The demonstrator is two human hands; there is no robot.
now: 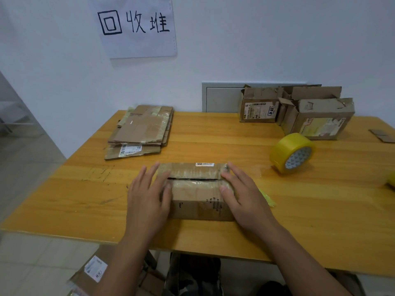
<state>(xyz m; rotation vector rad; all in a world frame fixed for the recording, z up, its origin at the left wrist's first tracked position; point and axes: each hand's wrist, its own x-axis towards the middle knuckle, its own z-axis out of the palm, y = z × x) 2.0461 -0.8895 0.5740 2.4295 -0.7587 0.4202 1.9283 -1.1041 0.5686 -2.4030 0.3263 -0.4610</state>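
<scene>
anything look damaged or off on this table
Yes. The box between the left hand and right hand has a dark gap between its top flaps, with wrinkled old tape. At the back right, the labelled box and the larger box have ragged, torn flaps. The yellow tape roll stands on edge and might roll.

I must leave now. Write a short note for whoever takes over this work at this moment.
Left hand: open, fingers flat on the left end of the small brown cardboard box.
Right hand: open, flat on its right end.
Box stands on the wooden table, top flaps closed with a gap.
Done: flattened brown cartons stacked far left.
Left, probably: this box and two torn open cardboard boxes far right.
Yellow tape roll at right.
</scene>
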